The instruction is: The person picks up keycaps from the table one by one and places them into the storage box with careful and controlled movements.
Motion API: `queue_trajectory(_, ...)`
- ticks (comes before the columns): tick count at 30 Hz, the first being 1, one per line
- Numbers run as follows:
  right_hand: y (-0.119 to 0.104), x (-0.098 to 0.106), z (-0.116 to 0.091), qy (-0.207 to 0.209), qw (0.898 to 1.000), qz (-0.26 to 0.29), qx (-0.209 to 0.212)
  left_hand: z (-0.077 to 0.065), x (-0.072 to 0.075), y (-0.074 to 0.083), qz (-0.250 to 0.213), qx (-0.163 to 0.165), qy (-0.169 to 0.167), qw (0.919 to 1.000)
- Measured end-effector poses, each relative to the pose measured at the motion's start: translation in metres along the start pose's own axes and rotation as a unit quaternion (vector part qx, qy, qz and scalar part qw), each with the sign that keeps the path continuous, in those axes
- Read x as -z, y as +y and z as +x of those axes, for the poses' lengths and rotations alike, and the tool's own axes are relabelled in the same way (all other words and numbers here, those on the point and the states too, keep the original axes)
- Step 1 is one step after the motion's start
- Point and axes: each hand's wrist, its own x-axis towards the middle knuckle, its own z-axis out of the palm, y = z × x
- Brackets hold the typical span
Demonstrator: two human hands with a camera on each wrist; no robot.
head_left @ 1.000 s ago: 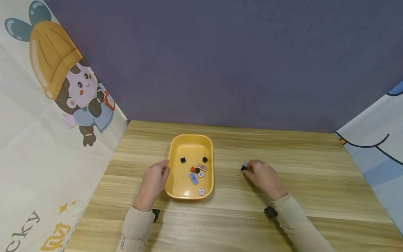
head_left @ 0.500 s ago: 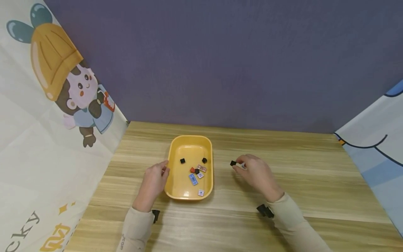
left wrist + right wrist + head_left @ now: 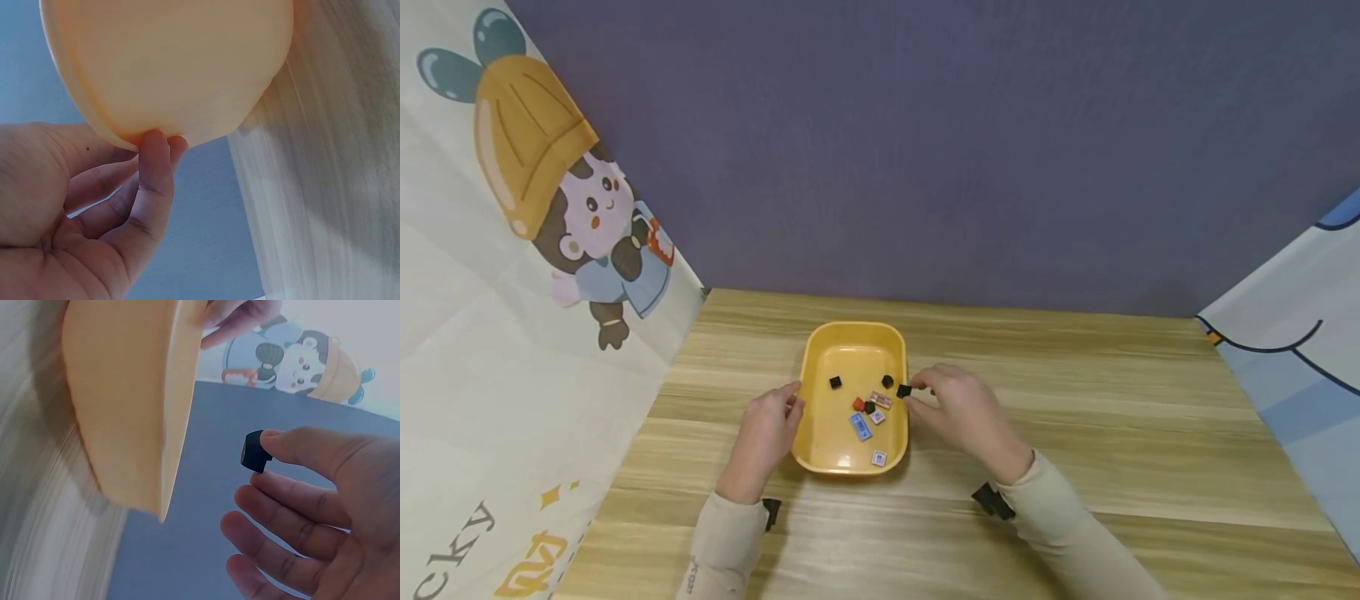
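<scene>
A yellow tray (image 3: 853,332) lies on the wooden table, and several small pieces are inside it. My left hand (image 3: 765,433) pinches the tray's left rim between thumb and fingers, as the left wrist view (image 3: 94,206) also shows. In my right hand (image 3: 964,408), a small black block (image 3: 254,452) is pinched between thumb and index finger, just at the tray's right rim. The other right fingers are spread loosely. Inside the tray lie black pieces, a red piece (image 3: 859,404), a blue printed tile (image 3: 861,427), a reddish printed tile (image 3: 881,399) and white square tiles (image 3: 879,458).
The wooden table (image 3: 1075,358) extends on both sides of the tray. A dark blue-grey wall (image 3: 940,150) stands behind it. Cloths with cartoon prints hang at the left (image 3: 445,250) and right (image 3: 1300,350). Black devices are strapped at both wrists.
My right hand has moved left from the open table to the tray's right rim, carrying the black block. The left hand keeps its place on the tray's left rim.
</scene>
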Motion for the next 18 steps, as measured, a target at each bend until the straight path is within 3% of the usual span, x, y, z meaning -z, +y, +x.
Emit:
queue_trajectory(5, -0.0079, -0.0046, 0.0029, 0.0, 1.0, 0.002, 0.015, 0.0008, 0.0004, 0.0007, -0.004, 0.005, -0.007, 1.0)
queue_trajectory(18, -0.0008, -0.0019, 0.0013, -0.003, 1.0, 0.009, -0.025, 0.0007, 0.0012, 0.0005, -0.008, 0.0, -0.002, 1.0)
